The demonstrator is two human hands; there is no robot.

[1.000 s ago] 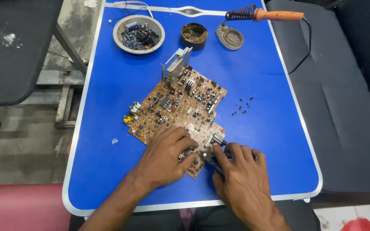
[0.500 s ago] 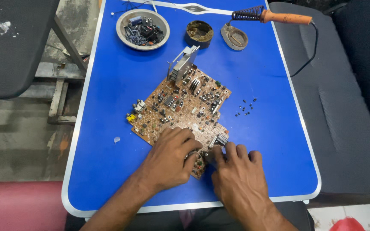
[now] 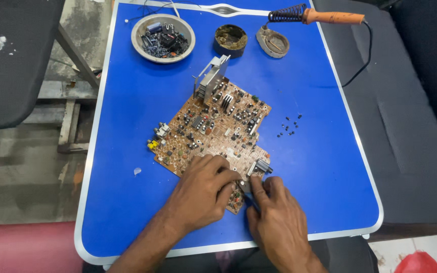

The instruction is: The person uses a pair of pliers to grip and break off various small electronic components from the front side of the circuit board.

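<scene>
A brown circuit board (image 3: pixel 213 126) crowded with small components lies on the blue table (image 3: pixel 122 151), a metal heat sink (image 3: pixel 211 76) standing at its far edge. My left hand (image 3: pixel 201 192) presses flat on the board's near corner. My right hand (image 3: pixel 279 222) is beside it, fingers closed around a thin dark tool (image 3: pixel 249 194) whose tip meets the board's near edge, next to a small grey part (image 3: pixel 261 167). What the tool is exactly stays hidden by my fingers.
A grey bowl (image 3: pixel 138 31) of loose electronic parts sits at the far left. A dark round tin (image 3: pixel 230 39), a metal stand (image 3: pixel 272 43) and an orange-handled soldering iron (image 3: pixel 324 16) lie at the far edge. Several tiny black parts (image 3: pixel 288 126) are scattered right of the board.
Both hands stay at the board's near corner. My right hand has drawn in slightly, fingers closer together around the tool. The view has shifted a little.
</scene>
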